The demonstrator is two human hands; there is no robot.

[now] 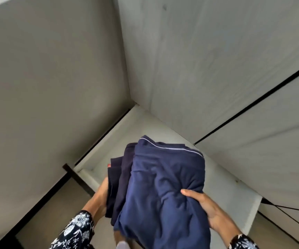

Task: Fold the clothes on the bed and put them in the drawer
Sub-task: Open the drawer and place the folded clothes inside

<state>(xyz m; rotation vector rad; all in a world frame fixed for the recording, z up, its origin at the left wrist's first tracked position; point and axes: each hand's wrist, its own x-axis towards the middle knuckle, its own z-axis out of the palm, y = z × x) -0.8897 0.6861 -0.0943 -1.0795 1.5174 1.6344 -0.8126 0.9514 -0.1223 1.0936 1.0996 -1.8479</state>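
A stack of folded navy clothes hangs above an open white drawer. The top garment is lighter blue with a pale piped edge; darker pieces show beneath on the left. My right hand grips the stack's right side, thumb pressed into the cloth on top. My left hand holds the stack from the left and underneath, its fingers hidden by the fabric. The bed is out of view.
Grey cabinet fronts rise behind and to the right of the drawer, and a grey panel stands on the left. The drawer's bare white bottom shows beyond the stack. The floor lies lower left.
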